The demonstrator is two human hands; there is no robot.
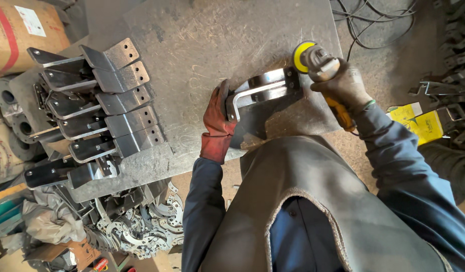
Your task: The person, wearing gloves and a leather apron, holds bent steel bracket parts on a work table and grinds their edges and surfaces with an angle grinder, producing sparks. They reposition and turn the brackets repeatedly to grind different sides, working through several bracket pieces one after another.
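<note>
A bent steel bracket (pixel 262 86) lies on the steel worktable (pixel 202 45) in front of me. My left hand (pixel 217 121), in a red glove, presses on the bracket's left end and holds it down. My right hand (pixel 343 83), in a grey glove, is closed round an angle grinder (pixel 318 60) with a yellow handle. The grinder's yellow-backed disc (pixel 302 53) sits at the bracket's far right end. A grey apron (pixel 318 201) over my chest hides the near table edge.
Several identical bent brackets (pixel 101 106) with drilled holes are stacked along the table's left side. Flat metal rings (pixel 142 226) are heaped on the floor below. Cables (pixel 373 20) lie on the floor at top right, yellow packs (pixel 419 123) at right.
</note>
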